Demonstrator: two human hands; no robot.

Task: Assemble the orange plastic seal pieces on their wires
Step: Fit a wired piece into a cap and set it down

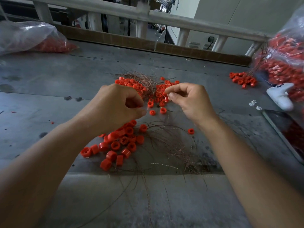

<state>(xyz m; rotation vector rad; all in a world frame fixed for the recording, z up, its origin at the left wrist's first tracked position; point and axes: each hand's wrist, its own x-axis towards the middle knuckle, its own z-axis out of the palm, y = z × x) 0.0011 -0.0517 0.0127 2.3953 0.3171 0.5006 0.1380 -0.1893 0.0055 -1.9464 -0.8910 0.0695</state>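
- A person's left hand (pixel 118 102) and right hand (pixel 189 99) meet above the middle of the grey tabletop (pixel 49 89), held close, probably for threading.
- The right hand's thumb and forefinger pinch what looks like a thin wire strand (pixel 166 95), hard to make out against the pile behind.
- The left hand is curled, thumb to fingertips. Anything it holds is hidden.
- Orange seal pieces (pixel 118 145) lie heaped toward the near edge beside loose wires (pixel 172 145), with more mid-table beyond the hands, all within reach.
- A plastic bag (pixel 283 55) of orange parts is cut off at the far right corner.
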